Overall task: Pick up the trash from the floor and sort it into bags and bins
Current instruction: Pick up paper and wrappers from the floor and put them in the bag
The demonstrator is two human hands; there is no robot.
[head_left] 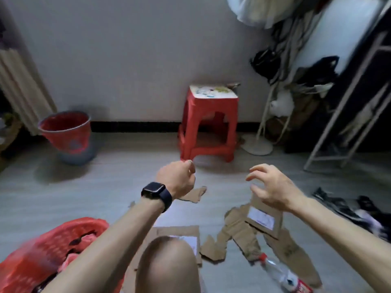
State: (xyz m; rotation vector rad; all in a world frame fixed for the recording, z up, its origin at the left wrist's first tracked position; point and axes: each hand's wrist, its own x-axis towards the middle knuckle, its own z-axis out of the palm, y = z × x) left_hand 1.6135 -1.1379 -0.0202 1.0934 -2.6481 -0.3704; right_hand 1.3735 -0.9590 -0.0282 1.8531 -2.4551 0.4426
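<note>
Torn cardboard pieces lie on the grey floor: a small scrap point(194, 194), a labelled piece point(263, 218) and a flat sheet point(179, 231) near my knee. A clear plastic bottle point(283, 275) with a red cap lies at the lower right. My left hand point(177, 178), with a black watch on the wrist, hovers above the small scrap with fingers loosely curled and nothing in it. My right hand point(273, 187) hangs over the labelled piece, fingers spread and bent, holding nothing. A red bag point(27, 261) sits open at the lower left.
A red bucket-shaped bin point(67, 136) stands by the wall at the left. A red plastic stool point(209, 123) is straight ahead. A clothes rack and a metal frame point(349, 115) crowd the right side, with dark items point(349, 208) on the floor there.
</note>
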